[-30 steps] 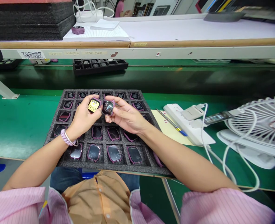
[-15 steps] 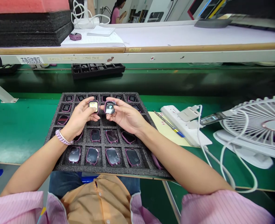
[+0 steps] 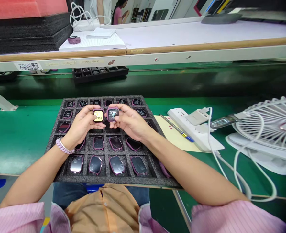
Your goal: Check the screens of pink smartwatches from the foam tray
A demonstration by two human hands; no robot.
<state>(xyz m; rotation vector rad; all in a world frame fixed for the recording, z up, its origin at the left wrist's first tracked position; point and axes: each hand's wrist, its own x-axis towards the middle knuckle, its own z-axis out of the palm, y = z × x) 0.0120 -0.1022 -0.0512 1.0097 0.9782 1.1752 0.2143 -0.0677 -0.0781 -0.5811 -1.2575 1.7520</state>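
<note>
My left hand [image 3: 82, 124] grips a purple smartwatch [image 3: 98, 116] whose lit yellow screen shows digits ending in 53. Close beside it, my right hand [image 3: 130, 121] holds a second purple smartwatch [image 3: 113, 114] with a dark screen and a small glowing mark on it. Both watches are strapless and face up toward me, with a thumb at each screen. Beneath the hands lies a dark grey foam tray [image 3: 106, 178], its compartments holding several purple watches, such as a dark-screened one [image 3: 116, 164] in the front row. My hands cover some middle compartments.
Right of the tray are a yellow paper [image 3: 161, 124] with a pen [image 3: 179, 131], a white power strip [image 3: 196, 134] with cables, and a white fan [image 3: 274, 129]. A shelf [image 3: 181, 48] crosses behind, with a black tray [image 3: 100, 74] beneath. Two people are in the background.
The yellow screen, partly covered by my left thumb before, now shows digits. Both hands and watches sit slightly lower in view, and the camera view has shifted a little.
</note>
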